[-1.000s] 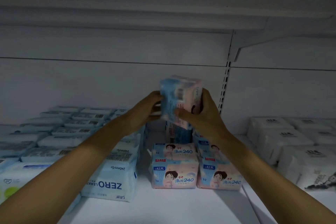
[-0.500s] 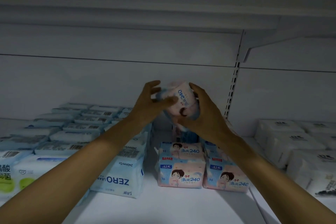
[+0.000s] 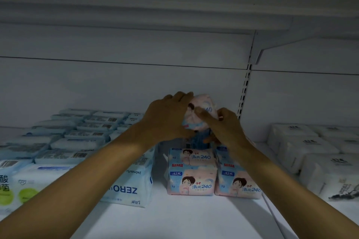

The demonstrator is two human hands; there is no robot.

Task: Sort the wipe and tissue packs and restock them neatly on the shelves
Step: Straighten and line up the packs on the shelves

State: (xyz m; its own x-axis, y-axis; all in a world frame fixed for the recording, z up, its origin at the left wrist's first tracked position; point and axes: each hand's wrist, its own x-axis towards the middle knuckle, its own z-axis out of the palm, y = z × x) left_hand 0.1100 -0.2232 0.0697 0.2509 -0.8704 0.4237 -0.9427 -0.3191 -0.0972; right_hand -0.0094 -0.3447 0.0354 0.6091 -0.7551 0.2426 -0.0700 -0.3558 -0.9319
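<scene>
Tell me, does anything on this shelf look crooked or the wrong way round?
Yes. The blue ZERO pack left of centre is upside down: its lettering reads inverted, unlike the upright pink front packs beside it. The held pink pack, gripped by the left hand and right hand, is tilted.

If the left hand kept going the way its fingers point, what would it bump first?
The left hand would meet the pink pack it holds first. Behind that, probably the white back wall, though depth is unclear.
</scene>
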